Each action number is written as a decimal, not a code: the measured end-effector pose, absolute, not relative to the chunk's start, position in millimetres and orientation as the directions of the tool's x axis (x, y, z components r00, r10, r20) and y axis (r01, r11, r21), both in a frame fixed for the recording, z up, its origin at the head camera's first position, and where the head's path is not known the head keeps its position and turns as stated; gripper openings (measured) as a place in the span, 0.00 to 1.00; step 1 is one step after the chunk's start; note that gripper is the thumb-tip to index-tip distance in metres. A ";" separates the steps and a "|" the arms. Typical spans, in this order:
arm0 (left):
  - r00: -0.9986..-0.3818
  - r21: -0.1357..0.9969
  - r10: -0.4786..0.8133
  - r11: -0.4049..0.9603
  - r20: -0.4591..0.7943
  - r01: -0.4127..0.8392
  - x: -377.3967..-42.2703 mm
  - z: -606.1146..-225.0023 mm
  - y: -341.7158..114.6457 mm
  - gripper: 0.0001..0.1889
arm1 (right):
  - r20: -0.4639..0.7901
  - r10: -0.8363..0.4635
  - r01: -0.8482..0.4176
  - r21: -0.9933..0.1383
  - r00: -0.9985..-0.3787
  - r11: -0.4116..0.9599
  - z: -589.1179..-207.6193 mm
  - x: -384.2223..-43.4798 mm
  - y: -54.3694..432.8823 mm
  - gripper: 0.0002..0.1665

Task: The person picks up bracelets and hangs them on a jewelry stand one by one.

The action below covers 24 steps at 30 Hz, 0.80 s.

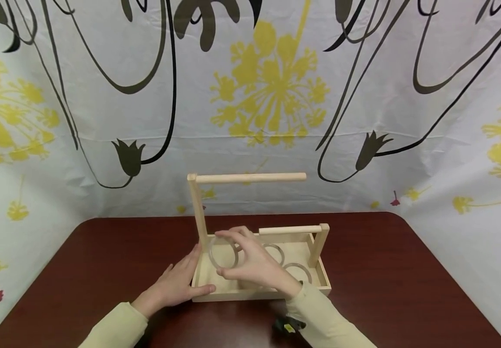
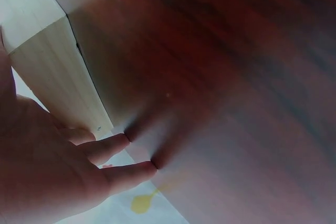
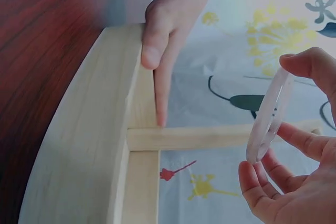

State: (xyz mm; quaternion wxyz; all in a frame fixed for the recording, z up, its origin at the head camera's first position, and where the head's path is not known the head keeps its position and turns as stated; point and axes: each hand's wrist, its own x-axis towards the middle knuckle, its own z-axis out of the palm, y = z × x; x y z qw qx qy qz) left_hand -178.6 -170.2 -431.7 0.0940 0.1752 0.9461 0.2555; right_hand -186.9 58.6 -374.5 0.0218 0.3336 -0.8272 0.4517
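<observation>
A clear, pale bangle is pinched between the thumb and fingers of my right hand, upright over the left part of a light wooden tray stand. In the right wrist view the bangle appears nearly edge-on, thumb at one side and fingertips at the other. My left hand rests against the tray's left end, thumb over the front rim, fingers along the outer side. The left wrist view shows that hand with fingers extended beside the wooden wall. Two more bangles, one ring and another, lie in the tray, partly hidden.
At the tray's left a tall post carries a long round bar; at the right a short post carries a lower bar. Under the right sleeve is a black device. Patterned cloth hangs behind the dark-red table.
</observation>
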 end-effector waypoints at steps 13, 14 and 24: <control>-0.921 0.554 0.381 0.786 -0.085 0.274 -176.3 -432.6 -170.7 0.58 | 0.459 -0.546 -0.671 -0.684 -0.701 0.286 -362.9 -169.6 67.8 0.44; -0.920 0.557 0.381 0.784 -0.086 0.273 -176.4 -433.0 -170.4 0.58 | 0.471 -0.539 -0.676 -0.681 -0.698 0.281 -361.6 -168.8 69.1 0.44; -0.918 0.551 0.388 0.786 -0.084 0.281 -178.4 -431.0 -170.4 0.58 | 0.528 -0.503 -0.708 -0.648 -0.684 0.281 -343.9 -171.0 87.9 0.44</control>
